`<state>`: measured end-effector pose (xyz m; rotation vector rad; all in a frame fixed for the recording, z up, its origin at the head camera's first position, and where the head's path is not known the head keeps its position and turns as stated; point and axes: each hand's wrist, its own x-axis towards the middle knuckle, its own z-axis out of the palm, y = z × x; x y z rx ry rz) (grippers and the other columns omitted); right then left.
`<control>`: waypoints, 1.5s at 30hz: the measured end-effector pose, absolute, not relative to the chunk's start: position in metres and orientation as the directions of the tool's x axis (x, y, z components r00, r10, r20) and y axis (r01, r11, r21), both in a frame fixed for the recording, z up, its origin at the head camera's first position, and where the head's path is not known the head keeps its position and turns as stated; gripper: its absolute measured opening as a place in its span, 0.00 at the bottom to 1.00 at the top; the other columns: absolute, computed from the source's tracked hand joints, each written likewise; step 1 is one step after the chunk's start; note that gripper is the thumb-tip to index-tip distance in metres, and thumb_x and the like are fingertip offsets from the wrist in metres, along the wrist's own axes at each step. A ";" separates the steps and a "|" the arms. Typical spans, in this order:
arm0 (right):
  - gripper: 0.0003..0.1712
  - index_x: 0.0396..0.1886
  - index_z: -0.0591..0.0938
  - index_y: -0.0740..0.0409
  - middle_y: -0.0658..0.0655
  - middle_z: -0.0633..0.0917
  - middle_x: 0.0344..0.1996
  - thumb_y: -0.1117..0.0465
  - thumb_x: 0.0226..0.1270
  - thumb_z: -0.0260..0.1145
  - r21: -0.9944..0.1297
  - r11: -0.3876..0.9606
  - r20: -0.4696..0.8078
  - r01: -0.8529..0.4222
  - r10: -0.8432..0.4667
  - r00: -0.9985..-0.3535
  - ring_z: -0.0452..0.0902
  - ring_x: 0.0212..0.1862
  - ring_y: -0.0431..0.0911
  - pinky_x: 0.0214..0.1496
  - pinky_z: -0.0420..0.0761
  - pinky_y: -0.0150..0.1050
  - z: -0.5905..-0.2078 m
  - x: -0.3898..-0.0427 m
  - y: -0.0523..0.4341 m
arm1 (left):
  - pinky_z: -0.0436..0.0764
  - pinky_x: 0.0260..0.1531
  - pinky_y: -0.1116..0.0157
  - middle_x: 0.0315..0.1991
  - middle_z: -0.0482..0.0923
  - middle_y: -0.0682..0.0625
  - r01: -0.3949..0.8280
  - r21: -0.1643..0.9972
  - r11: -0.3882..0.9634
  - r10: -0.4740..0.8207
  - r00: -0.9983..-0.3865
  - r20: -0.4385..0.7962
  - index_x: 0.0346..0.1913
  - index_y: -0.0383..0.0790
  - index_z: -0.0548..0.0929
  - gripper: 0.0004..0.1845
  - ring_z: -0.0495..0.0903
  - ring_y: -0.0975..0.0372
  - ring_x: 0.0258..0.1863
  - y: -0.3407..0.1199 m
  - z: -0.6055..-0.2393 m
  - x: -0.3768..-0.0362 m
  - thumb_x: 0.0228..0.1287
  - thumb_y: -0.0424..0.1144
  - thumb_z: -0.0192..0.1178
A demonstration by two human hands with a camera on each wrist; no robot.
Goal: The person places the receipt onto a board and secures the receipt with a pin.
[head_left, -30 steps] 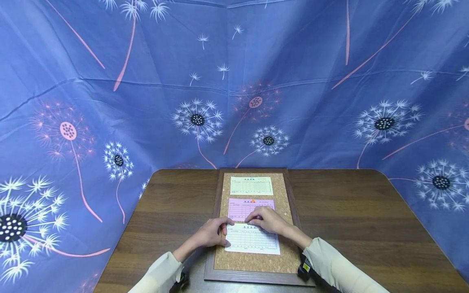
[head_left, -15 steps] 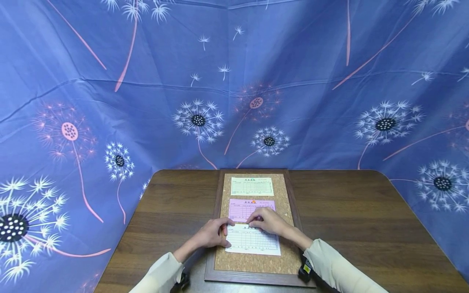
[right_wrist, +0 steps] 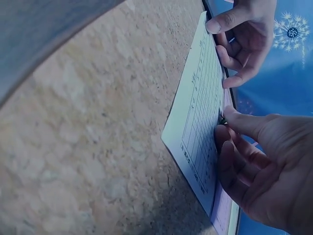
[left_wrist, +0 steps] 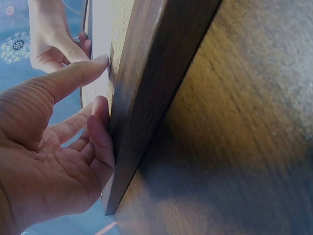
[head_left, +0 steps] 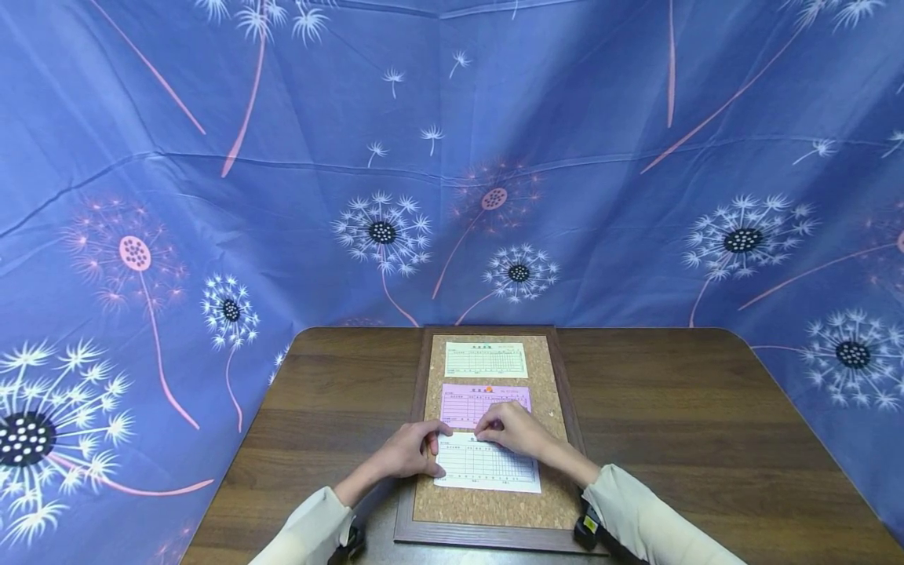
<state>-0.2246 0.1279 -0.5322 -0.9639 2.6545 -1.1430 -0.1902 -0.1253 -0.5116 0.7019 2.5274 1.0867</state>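
Note:
A white printed form (head_left: 487, 468) lies on the lower half of a framed corkboard (head_left: 494, 512). My left hand (head_left: 410, 450) spans its left edge, thumb at the lower corner and index finger at the upper one, pressing it down. At the form's top edge my right hand (head_left: 519, 429) pinches a small dark pushpin (right_wrist: 222, 120) between thumb and index finger; its point is hidden. Above the white form sits a pink form (head_left: 462, 402) with an orange pushpin (head_left: 489, 389), partly covered by the right hand. A green form (head_left: 486, 361) is at the board's top.
The corkboard's raised brown wooden frame (left_wrist: 142, 83) runs beside the left hand. Under it is a dark wooden table (head_left: 678, 424), with a blue dandelion-print cloth (head_left: 600, 196) hanging behind the far edge.
The right hand has shifted slightly, its pinching fingertips now a little lower, over the white form's top edge. The left hand and the forms stay in place.

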 end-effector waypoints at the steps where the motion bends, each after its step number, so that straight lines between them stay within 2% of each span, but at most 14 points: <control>1: 0.03 0.32 0.91 0.59 0.49 0.89 0.29 0.63 0.62 0.74 -0.676 0.526 0.152 -0.516 -0.585 -0.797 0.70 0.28 0.29 0.31 0.72 0.27 -0.532 -0.224 0.128 | 0.67 0.24 0.74 0.30 0.80 0.44 0.316 0.740 0.594 0.545 -0.835 -0.081 0.55 0.32 0.81 0.32 0.67 0.72 0.22 -0.125 -0.512 -0.190 0.42 0.29 0.80; 9: 0.04 0.31 0.92 0.56 0.49 0.90 0.29 0.61 0.62 0.74 -0.640 0.546 0.158 -0.541 -0.596 -0.787 0.70 0.27 0.28 0.30 0.72 0.26 -0.530 -0.221 0.131 | 0.67 0.24 0.74 0.30 0.80 0.44 0.324 0.729 0.602 0.543 -0.837 -0.076 0.54 0.33 0.81 0.31 0.67 0.73 0.22 -0.125 -0.512 -0.190 0.42 0.29 0.80; 16: 0.04 0.31 0.91 0.55 0.49 0.90 0.31 0.61 0.64 0.73 -0.555 0.577 0.190 -0.599 -0.613 -0.767 0.85 0.38 0.41 0.41 0.81 0.34 -0.524 -0.218 0.130 | 0.66 0.24 0.74 0.29 0.80 0.44 0.334 0.732 0.593 0.547 -0.835 -0.062 0.53 0.33 0.82 0.31 0.67 0.72 0.22 -0.126 -0.514 -0.190 0.42 0.29 0.80; 23: 0.03 0.29 0.91 0.53 0.49 0.90 0.30 0.65 0.61 0.75 -0.565 0.579 0.198 -0.589 -0.597 -0.777 0.84 0.36 0.41 0.39 0.81 0.33 -0.526 -0.218 0.129 | 0.66 0.25 0.74 0.30 0.80 0.46 0.325 0.726 0.606 0.538 -0.840 -0.073 0.54 0.34 0.82 0.31 0.66 0.73 0.22 -0.125 -0.516 -0.191 0.42 0.30 0.80; 31: 0.03 0.33 0.91 0.59 0.53 0.91 0.32 0.69 0.60 0.74 -0.615 0.578 0.152 -0.536 -0.581 -0.800 0.85 0.36 0.42 0.39 0.81 0.32 -0.525 -0.217 0.129 | 0.67 0.24 0.74 0.28 0.79 0.47 0.337 0.739 0.583 0.548 -0.835 -0.052 0.53 0.33 0.82 0.30 0.66 0.73 0.22 -0.126 -0.515 -0.189 0.42 0.29 0.80; 35: 0.05 0.36 0.91 0.61 0.55 0.92 0.34 0.69 0.60 0.73 -0.644 0.579 0.117 -0.500 -0.571 -0.812 0.83 0.35 0.38 0.37 0.80 0.30 -0.524 -0.217 0.128 | 0.68 0.23 0.74 0.27 0.78 0.49 0.375 0.736 0.564 0.568 -0.823 -0.016 0.52 0.31 0.81 0.29 0.66 0.74 0.21 -0.128 -0.515 -0.188 0.42 0.30 0.79; 41: 0.05 0.37 0.91 0.62 0.57 0.92 0.34 0.70 0.61 0.72 -0.673 0.582 0.076 -0.456 -0.559 -0.826 0.74 0.28 0.33 0.30 0.73 0.28 -0.523 -0.216 0.128 | 0.67 0.23 0.74 0.28 0.77 0.48 0.360 0.747 0.559 0.567 -0.823 -0.027 0.53 0.31 0.81 0.30 0.66 0.73 0.22 -0.128 -0.515 -0.189 0.43 0.29 0.78; 45: 0.05 0.36 0.91 0.61 0.56 0.92 0.34 0.69 0.60 0.74 -0.655 0.578 0.106 -0.488 -0.568 -0.816 0.76 0.30 0.32 0.32 0.75 0.28 -0.525 -0.216 0.127 | 0.67 0.23 0.74 0.29 0.78 0.47 0.350 0.736 0.580 0.557 -0.829 -0.045 0.53 0.32 0.81 0.30 0.67 0.73 0.22 -0.127 -0.516 -0.189 0.43 0.30 0.79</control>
